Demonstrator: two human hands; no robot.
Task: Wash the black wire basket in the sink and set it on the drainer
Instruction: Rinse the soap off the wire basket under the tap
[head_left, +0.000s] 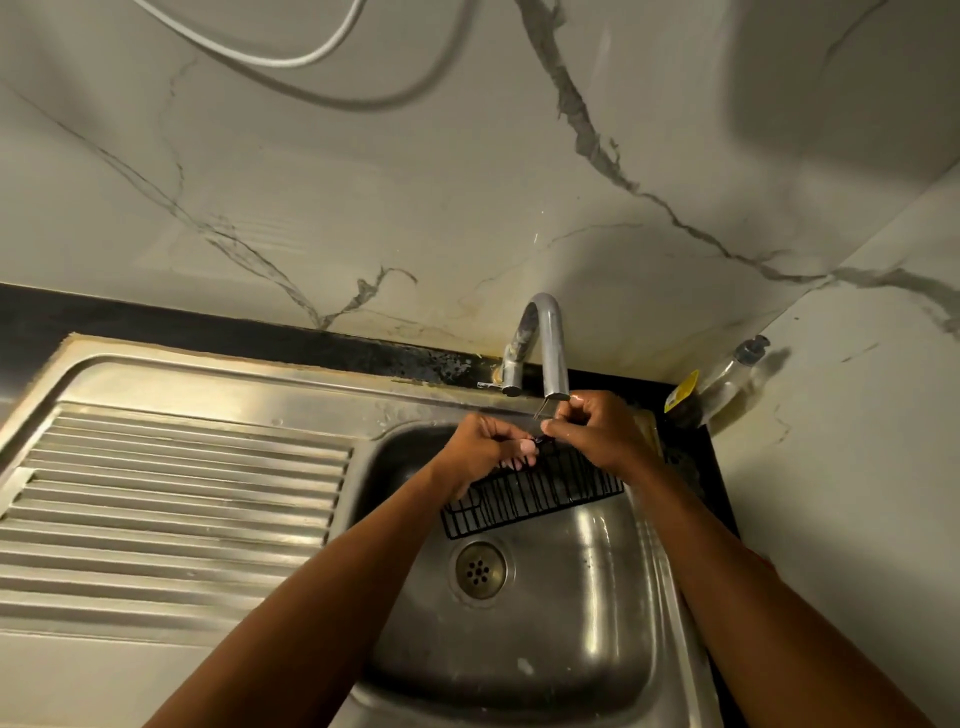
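Tap spout looms just above the fingers, a bottle stands at their right, and the drainer lies open to their left.

We face a white marble-look wall with grey veins, meeting a side wall on our right. A white cable loops overhead. A black countertop strip runs along the wall's foot.

Both hands grip black wire basket over sink, under tap.
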